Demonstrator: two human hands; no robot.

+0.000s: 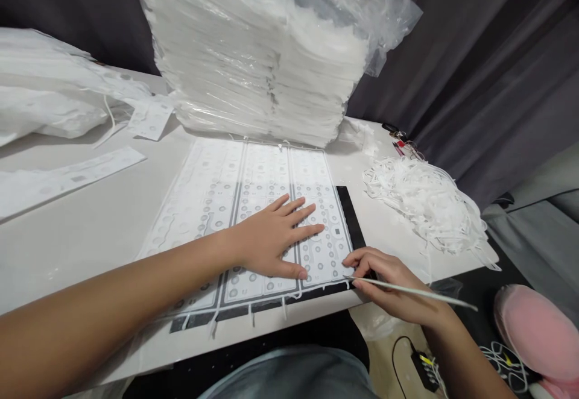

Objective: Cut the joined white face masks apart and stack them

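A white sheet [271, 173] printed with rows of small grey rings and shapes lies over a black mat [350, 206] on the table. My left hand [275, 236] rests flat on the sheet, fingers spread. At the sheet's near right corner, my right hand [384, 278] is closed in a pinch around a long thin white strip [420, 292]. The strip runs back over the palm side towards the wrist, and its near end meets the sheet's corner. Short white strands [284, 307] hang from the sheet's front edge.
Behind the sheet stands a tall stack of white sheets [257, 67] in clear plastic. A tangled heap of white strips [425, 200] lies at the right. More white sheets [45, 85] are at the left. A pink round object [538, 333] and a power strip [425, 369] sit below the table's right side.
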